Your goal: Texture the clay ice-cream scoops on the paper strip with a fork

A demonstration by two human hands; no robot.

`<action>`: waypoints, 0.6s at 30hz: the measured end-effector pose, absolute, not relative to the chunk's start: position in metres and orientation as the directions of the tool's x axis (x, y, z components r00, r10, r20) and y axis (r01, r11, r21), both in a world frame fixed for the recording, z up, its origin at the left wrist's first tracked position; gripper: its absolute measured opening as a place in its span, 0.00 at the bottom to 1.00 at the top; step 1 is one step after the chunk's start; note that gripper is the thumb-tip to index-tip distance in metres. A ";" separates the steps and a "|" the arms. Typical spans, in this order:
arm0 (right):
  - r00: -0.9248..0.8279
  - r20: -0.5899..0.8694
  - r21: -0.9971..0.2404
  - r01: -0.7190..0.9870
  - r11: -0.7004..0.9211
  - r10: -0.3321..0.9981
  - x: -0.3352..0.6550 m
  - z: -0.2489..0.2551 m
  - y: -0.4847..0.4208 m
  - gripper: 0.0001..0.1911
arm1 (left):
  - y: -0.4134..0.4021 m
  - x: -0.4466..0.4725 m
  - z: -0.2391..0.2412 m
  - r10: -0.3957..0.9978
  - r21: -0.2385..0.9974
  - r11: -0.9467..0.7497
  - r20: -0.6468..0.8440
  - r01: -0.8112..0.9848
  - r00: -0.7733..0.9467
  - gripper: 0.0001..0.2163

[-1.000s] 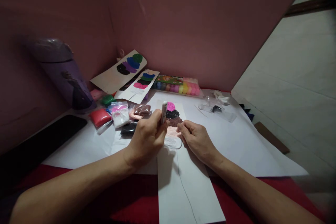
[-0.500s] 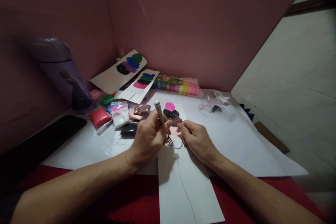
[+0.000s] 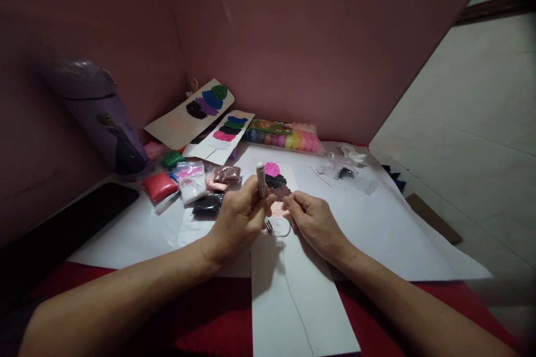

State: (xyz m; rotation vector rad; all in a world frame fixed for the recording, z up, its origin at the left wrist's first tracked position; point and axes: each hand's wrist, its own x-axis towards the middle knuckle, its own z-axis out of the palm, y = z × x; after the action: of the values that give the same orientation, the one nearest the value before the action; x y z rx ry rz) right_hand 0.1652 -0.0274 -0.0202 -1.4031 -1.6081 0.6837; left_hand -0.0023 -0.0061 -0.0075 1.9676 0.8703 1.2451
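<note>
Left hand (image 3: 238, 222), closed on one slim pronged tool (image 3: 261, 181): pale handle standing up above the thumb, dark tines (image 3: 269, 226) showing below the fingertips, over the white patch (image 3: 282, 227); whether they touch it, I cannot tell from where I stand. Right hand (image 3: 316, 224), fingers curled, thumb near the index finger, at the right side of the white card (image 3: 301, 307); whether it pinches anything, I cannot tell. Card: flat, between the two hands, running from beyond the fingertips back toward the body; probably light, stiff enough to lie flat but easily bent, best held by its bare edges. Patch: between the hands, on the card, seemingly clay; likely soft, quick to dent, not to be gripped at all. Bands of pale pink (image 3: 277, 210), brown (image 3: 280, 194), black (image 3: 275, 181) and magenta (image 3: 272, 169), beyond the patch from the hands: textured, probably likewise easily marked. Tool: presumably light and rigid, slightly smooth at the handle; best taken low, near the tines, for control. Black packet (image 3: 206, 206), just beyond the left hand's wrist side: apparently soft, its wrapper likely slippery.
</note>
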 end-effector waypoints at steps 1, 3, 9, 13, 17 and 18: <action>0.015 0.255 -0.843 0.492 0.215 0.967 0.165 -0.020 -0.027 0.18 | -0.006 -0.003 -0.008 0.800 0.792 -0.577 0.500 0.198 0.331 0.05; 0.016 0.261 -0.837 0.502 0.218 0.965 0.165 -0.020 -0.028 0.18 | -0.005 -0.004 -0.008 0.796 0.784 -0.585 0.506 0.208 0.332 0.05; 0.009 0.254 -0.855 0.470 0.220 0.967 0.166 -0.021 -0.027 0.16 | -0.003 -0.005 -0.005 0.785 0.749 -0.610 0.527 0.259 0.326 0.06; 0.011 0.248 -0.861 0.460 0.215 0.969 0.166 -0.022 -0.026 0.16 | -0.003 -0.005 -0.002 0.769 0.711 -0.636 0.554 0.299 0.320 0.05; 0.015 0.249 -0.861 0.461 0.214 0.968 0.166 -0.023 -0.026 0.17 | -0.005 -0.006 0.000 0.727 0.652 -0.686 0.599 0.323 0.336 0.05; 0.017 0.251 -0.862 0.458 0.216 0.968 0.166 -0.023 -0.026 0.17 | -0.005 -0.007 0.000 0.714 0.635 -0.700 0.614 0.327 0.337 0.05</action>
State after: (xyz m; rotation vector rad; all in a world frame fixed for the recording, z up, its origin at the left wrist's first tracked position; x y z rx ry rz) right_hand 0.1658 -0.0260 -0.0226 -1.3802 -1.5853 0.7089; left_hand -0.0068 -0.0052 0.0003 2.2067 0.9165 1.3179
